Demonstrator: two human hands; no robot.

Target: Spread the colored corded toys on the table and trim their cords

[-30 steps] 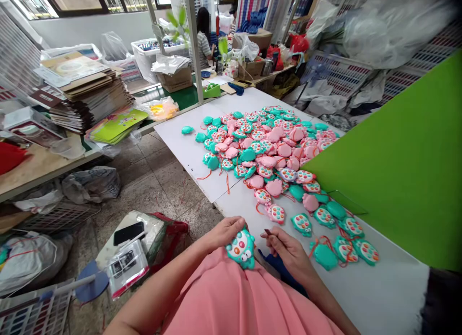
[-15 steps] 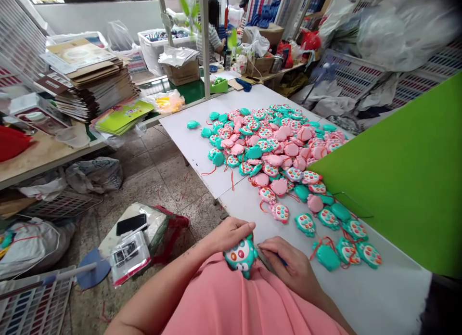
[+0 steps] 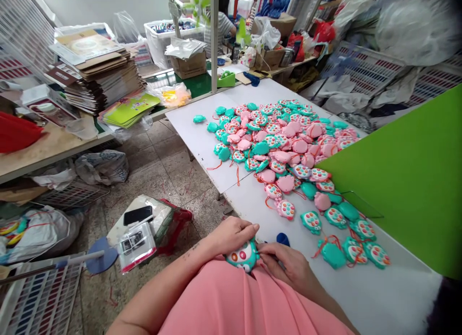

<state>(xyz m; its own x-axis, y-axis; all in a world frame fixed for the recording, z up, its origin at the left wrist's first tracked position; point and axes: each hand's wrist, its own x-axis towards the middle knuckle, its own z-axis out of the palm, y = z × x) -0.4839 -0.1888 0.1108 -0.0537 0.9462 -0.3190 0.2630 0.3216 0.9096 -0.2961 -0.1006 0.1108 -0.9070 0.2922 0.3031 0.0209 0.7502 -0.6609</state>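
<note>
My left hand (image 3: 236,234) is closed over a teal animal-shaped toy (image 3: 242,255), which has a white face panel and orange and red round buttons. It is held against my pink top, its upper part covered by my fingers. My right hand (image 3: 285,263) is pinched at the toy's right edge. What its fingertips grip is too small to make out. Just behind its knuckles a dark blue rounded thing (image 3: 283,238) shows; I cannot tell whether it is held. Beyond both hands lies a pile of pink and teal toys (image 3: 279,156), several with orange cord loops.
A green panel (image 3: 407,181) borders the white table (image 3: 249,205) on the right. At my left, a low stool bears a phone (image 3: 137,215) and a clear packet (image 3: 137,246). Stacked cardboard (image 3: 104,80) stands on the left bench. A person (image 3: 220,29) sits at the back.
The view has shifted slightly, so the table sits a little further right. My right fingers have closed nearer the toy's edge, and a blue rounded thing now shows behind that hand.
</note>
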